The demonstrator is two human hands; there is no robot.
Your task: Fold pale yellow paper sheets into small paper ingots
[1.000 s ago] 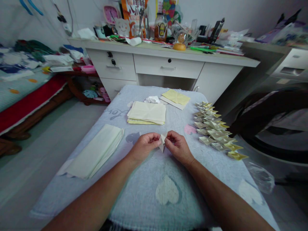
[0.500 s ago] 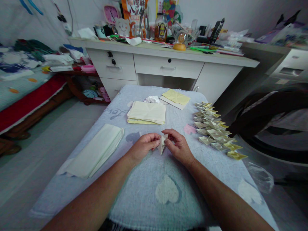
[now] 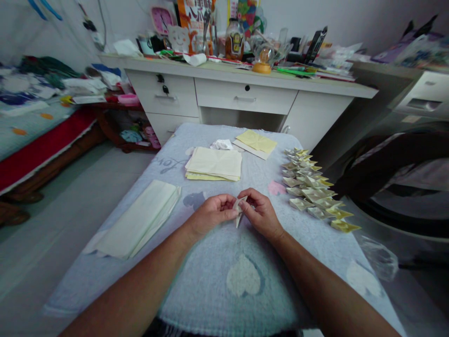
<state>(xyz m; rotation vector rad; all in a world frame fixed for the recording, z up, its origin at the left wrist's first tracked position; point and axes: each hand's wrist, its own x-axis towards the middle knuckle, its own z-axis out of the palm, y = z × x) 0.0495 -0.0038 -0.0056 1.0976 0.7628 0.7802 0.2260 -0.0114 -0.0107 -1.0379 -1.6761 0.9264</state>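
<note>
Between my two hands is a small folded paper boat (image 3: 239,218), pale cream, its pointed end toward me and partly covered by fingers. My left hand (image 3: 218,208) pinches its left side with thumb and fingertips. From the other side my right hand (image 3: 258,211) grips it, thumb pressed on the paper. Beyond my hands lies a stack of cream and yellow paper sheets (image 3: 214,161). Rows of finished folded boats (image 3: 312,187), cream and yellow, stand on the right of the cloth. To the left rests a long folded bundle of pale paper (image 3: 142,220).
A blue patterned cloth (image 3: 210,295) covers the work surface. At its far end are a crumpled white tissue (image 3: 221,144) and yellow creased paper (image 3: 257,141). Behind stands a cluttered white desk (image 3: 245,96); a washing machine (image 3: 424,100) is at right, a bed (image 3: 42,126) at left.
My left thumb has moved right across the paper boat, and my right fingers have curled in closer. The boat has turned slightly between them.
</note>
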